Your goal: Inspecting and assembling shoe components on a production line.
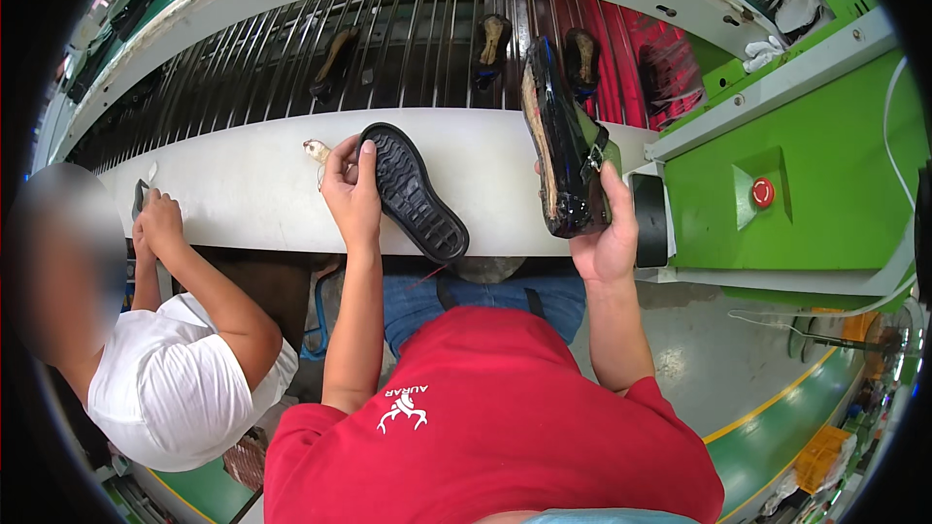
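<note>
My left hand (353, 182) pinches the edge of a black shoe sole (416, 196), its treaded side facing up, above the white ledge (262, 160). In my right hand (609, 233) is a glossy black shoe upper (563, 150) with a buckled strap. It is tilted on its side, so the pale brown underside shows along its left edge. The sole and the upper are apart. Most of my right fingers are hidden behind the upper. A small pale object (316, 149) lies just beside my left fingers; I cannot make out its kind.
Beyond the ledge, several shoe pieces (492, 44) rest on a metal roller conveyor (417, 49), with a red glow at its right. A green machine housing (806, 184) with a red stop button (763, 192) stands at my right. A co-worker in a white shirt (184, 378) handles something small at left.
</note>
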Tool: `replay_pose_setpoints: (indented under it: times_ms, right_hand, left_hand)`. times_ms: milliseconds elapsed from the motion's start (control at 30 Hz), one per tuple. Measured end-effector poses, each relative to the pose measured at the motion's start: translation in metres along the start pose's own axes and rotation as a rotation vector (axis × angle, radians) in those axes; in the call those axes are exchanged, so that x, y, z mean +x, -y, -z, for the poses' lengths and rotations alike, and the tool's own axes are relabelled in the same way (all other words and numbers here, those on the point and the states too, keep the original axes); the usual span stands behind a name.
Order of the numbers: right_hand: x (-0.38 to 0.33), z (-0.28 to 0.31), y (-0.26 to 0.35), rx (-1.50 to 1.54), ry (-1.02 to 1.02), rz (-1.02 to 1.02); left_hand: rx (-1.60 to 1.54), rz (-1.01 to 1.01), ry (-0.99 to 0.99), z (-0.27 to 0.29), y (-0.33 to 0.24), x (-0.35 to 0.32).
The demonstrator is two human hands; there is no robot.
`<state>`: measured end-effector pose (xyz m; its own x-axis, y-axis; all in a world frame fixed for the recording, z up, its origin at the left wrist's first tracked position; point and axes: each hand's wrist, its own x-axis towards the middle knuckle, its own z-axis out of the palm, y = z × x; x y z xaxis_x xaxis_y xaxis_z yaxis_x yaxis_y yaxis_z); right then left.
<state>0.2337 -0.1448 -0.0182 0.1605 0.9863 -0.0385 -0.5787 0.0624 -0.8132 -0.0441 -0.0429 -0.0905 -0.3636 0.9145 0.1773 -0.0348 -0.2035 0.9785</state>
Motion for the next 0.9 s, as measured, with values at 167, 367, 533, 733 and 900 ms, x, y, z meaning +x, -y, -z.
replay_pose_setpoints:
  times_ms: [167,367,533,733,900]
  right_hand:
    - [-0.005,0.006,-0.026,0.356,0.117,-0.183]
    - [-0.012,0.033,-0.065,0.409,-0.013,-0.345]
    - [-0.008,0.027,-0.058,0.277,-0.034,-0.210]
    - [-0.019,0.004,-0.039,-0.024,-0.072,0.368]
    - [-0.023,0.013,-0.043,-0.279,-0.042,0.445]
  left_hand:
    - [0.071,0.001,0.040,0.007,0.015,0.005]
    - [-0.142,0.050,0.240,-0.022,-0.011,0.011]
    - [0.004,-0.390,0.205,-0.044,-0.067,0.003]
    - [0.297,-0.553,0.467,-0.023,-0.059,-0.061]
    - [0.336,-0.299,0.479,-0.010,-0.022,-0.103]
